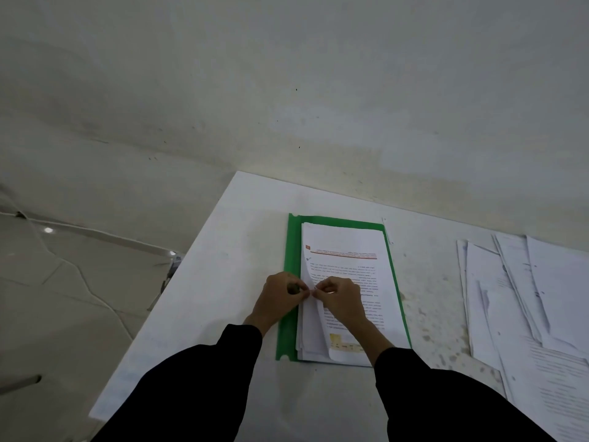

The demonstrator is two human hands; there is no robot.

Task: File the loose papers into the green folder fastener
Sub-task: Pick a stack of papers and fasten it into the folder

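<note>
The single head-worn view looked forward and steeply down from above the near edge of the bench [242,237]; it sat close over the hands [310,295], facing the wall [287,90]; floor [63,282] showed at left.

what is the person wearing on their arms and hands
Both arms are in long black sleeves that end at the wrists. The left hand and right hand are bare: no gloves. No rings, watch or bracelets can be seen, though the fingers are too small and blurred to be sure.
</note>
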